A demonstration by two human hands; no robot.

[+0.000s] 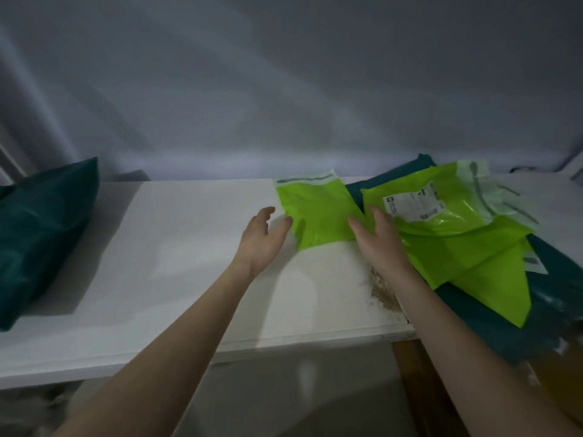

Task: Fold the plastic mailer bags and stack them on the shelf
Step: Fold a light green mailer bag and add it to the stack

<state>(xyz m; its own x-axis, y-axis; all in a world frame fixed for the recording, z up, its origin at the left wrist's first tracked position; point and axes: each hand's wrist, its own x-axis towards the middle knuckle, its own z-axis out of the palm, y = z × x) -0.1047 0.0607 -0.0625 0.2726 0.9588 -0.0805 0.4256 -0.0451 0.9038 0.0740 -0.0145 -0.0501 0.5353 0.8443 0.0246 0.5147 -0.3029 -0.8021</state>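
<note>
A small lime-green mailer bag (318, 209) lies flat on the white shelf (176, 247), its white sealing strip toward the wall. My left hand (263, 239) hovers at the bag's left edge with fingers relaxed and apart, holding nothing. My right hand (380, 238) reaches in at the bag's right edge, fingers straight, over the gap between this bag and a loose pile of green mailer bags (457, 244) to the right. The top bag of that pile carries a white label (413, 205). Dark teal mailers (558, 298) lie under the pile.
A puffed dark teal bag (41, 238) leans at the shelf's left end. A brownish worn patch (383, 293) marks the shelf near its front edge. A grey wall runs behind. Below the shelf front is a dim lower space.
</note>
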